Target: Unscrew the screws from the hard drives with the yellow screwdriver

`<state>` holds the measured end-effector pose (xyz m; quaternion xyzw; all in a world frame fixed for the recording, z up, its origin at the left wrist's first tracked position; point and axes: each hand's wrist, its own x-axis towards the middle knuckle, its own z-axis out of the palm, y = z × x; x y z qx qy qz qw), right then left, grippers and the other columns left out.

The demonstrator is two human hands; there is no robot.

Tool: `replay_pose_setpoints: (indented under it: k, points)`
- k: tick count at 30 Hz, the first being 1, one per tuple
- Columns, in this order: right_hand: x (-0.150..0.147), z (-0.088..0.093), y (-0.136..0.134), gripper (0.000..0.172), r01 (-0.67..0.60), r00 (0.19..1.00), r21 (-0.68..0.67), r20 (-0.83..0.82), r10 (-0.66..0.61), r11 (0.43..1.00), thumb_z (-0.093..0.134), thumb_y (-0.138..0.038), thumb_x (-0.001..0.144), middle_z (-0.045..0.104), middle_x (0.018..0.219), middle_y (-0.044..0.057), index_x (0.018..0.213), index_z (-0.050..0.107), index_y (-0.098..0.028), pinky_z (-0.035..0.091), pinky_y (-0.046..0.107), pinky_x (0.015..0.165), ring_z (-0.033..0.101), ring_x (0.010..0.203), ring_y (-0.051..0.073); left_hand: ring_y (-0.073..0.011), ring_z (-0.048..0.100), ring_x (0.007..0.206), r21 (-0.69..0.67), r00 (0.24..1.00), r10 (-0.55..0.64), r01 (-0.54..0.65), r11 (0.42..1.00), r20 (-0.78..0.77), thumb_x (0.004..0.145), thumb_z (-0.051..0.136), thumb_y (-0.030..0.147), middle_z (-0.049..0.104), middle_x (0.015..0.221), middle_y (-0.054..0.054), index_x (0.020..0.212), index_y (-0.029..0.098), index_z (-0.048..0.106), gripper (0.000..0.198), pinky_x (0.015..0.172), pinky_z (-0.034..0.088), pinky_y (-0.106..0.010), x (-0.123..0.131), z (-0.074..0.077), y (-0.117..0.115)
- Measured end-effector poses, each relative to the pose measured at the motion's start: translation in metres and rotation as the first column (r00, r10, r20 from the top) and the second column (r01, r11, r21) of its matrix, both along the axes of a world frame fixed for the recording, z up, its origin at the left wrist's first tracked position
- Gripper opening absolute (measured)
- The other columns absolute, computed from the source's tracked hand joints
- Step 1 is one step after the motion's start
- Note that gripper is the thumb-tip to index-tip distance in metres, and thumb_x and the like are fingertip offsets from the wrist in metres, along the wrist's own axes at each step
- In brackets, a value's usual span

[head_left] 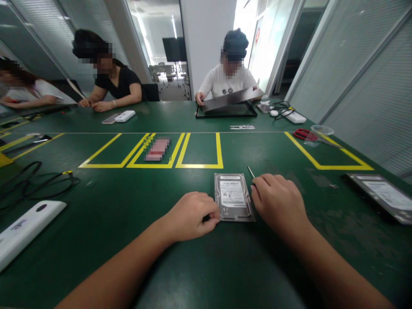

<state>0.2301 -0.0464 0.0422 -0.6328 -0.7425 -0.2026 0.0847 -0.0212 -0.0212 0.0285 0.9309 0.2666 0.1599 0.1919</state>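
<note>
A hard drive point(234, 195) with a white label lies flat on the green table in front of me. My left hand point(193, 216) is at its left edge, fingers curled and closed against the lower left side of the drive. On the other side, my right hand point(279, 198) rests close to the drive's right edge, its fingers wrapped round a slim screwdriver point(250, 172). Only the thin metal shaft shows, pointing up and left past the drive's top right corner; the handle is hidden in the hand.
A second hard drive point(383, 193) lies far right, with small metal bits point(334, 186) nearby. Red-handled scissors point(304, 134) and a clear plastic cup point(322, 131) stand beyond. White power bank point(32, 227) and black cable point(45, 182) lie left. Across the table, a person holds a panel point(230, 99).
</note>
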Motion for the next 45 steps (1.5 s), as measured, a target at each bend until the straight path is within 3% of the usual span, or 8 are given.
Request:
replay_pose_setpoints:
  k: [6,17,21,28,34,39,45]
  points:
    - [0.003,-0.003,0.002,0.013,0.18,0.983,-0.161,0.058,-0.173,0.97,0.052,-0.025,0.094,0.067,0.092,0.012,0.096,0.061,-0.016,0.034,0.033,0.063,0.065,0.084,0.027,-0.0137,0.059,0.076,-0.073,0.993,-0.058,0.066,0.995,0.1,0.082,0.061,0.013,0.065,0.08,0.001,0.086,0.017,0.068,0.009,0.075,0.044,-0.028,-0.001,-0.004,0.005]
    - [0.009,-0.002,0.003,0.017,0.208,0.97,-0.428,-0.025,-0.242,0.879,0.05,-0.028,0.094,0.068,0.097,0.014,0.108,0.052,-0.017,0.046,0.034,0.061,0.071,0.088,0.032,-0.0116,0.061,0.073,-0.229,0.974,-0.057,0.108,0.967,0.22,0.077,0.066,0.01,0.067,0.079,-0.001,0.087,0.014,0.071,0.012,0.071,0.049,-0.024,-0.002,-0.008,0.01]
    - [0.01,-0.003,0.004,0.016,0.195,0.971,-0.445,-0.038,-0.236,0.874,0.049,-0.023,0.094,0.069,0.096,0.014,0.109,0.051,-0.017,0.045,0.034,0.061,0.072,0.087,0.031,-0.0112,0.061,0.07,-0.295,0.968,-0.028,0.103,0.95,0.248,0.075,0.066,0.01,0.066,0.077,-0.001,0.086,0.013,0.072,0.012,0.068,0.05,-0.023,-0.002,-0.012,0.011]
    - [0.014,0.005,0.002,0.012,0.222,0.974,-0.266,0.02,-0.225,0.938,0.048,-0.022,0.095,0.064,0.092,0.014,0.102,0.052,-0.013,0.042,0.033,0.059,0.069,0.079,0.027,-0.0093,0.057,0.065,-0.337,0.969,-0.002,0.088,0.937,0.248,0.076,0.067,0.012,0.065,0.075,0.0,0.086,0.013,0.072,0.011,0.062,0.046,-0.021,-0.003,-0.019,0.013]
    - [0.026,0.008,0.004,0.016,0.114,0.987,0.011,-0.116,-0.112,0.993,0.049,-0.021,0.094,0.06,0.099,0.015,0.104,0.058,-0.013,0.047,0.036,0.067,0.061,0.083,0.026,-0.0089,0.057,0.065,-0.343,0.97,-0.002,0.088,0.935,0.243,0.077,0.067,0.013,0.064,0.074,0.001,0.086,0.013,0.071,0.01,0.061,0.045,-0.02,-0.003,-0.019,0.014]
    - [0.029,0.009,0.011,0.029,0.023,0.94,0.219,-0.337,0.053,0.976,0.053,-0.02,0.091,0.059,0.107,0.017,0.117,0.06,-0.01,0.05,0.042,0.089,0.058,0.1,0.029,-0.009,0.057,0.065,-0.349,0.972,0.003,0.082,0.934,0.235,0.077,0.066,0.014,0.064,0.074,0.001,0.086,0.014,0.07,0.009,0.061,0.044,-0.021,-0.003,-0.02,0.013]
    - [0.022,0.019,0.008,0.025,0.025,0.823,0.369,-0.535,0.19,0.929,0.058,-0.029,0.092,0.061,0.098,0.01,0.112,0.063,-0.014,0.05,0.038,0.079,0.058,0.084,0.021,-0.0089,0.056,0.064,-0.361,0.971,0.004,0.085,0.929,0.238,0.077,0.066,0.014,0.064,0.072,0.001,0.086,0.014,0.07,0.01,0.06,0.044,-0.021,-0.003,-0.021,0.013]
